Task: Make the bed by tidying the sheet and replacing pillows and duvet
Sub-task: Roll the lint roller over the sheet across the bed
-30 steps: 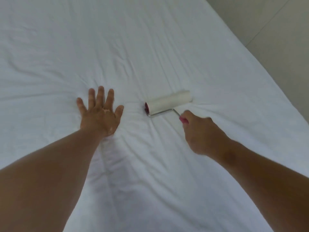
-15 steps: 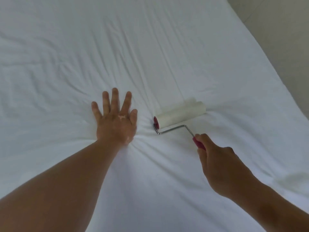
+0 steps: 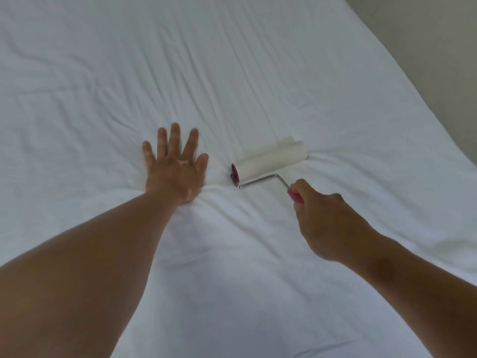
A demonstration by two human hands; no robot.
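Left hand (image 3: 175,169) pressed flat on the white sheet (image 3: 103,73), fingers spread and straight. Right hand (image 3: 327,223) grips the pink handle of a lint roller (image 3: 269,161), whose drum lies on the sheet just beside the left hand.

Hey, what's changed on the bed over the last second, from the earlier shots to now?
The right hand, gripping the pink handle of the lint roller, drew back toward the person, so the wire arm now shows. The roller itself barely shifted. Nothing was taken or let go. The left hand stays flat, fingers spread, pressing the white sheet.
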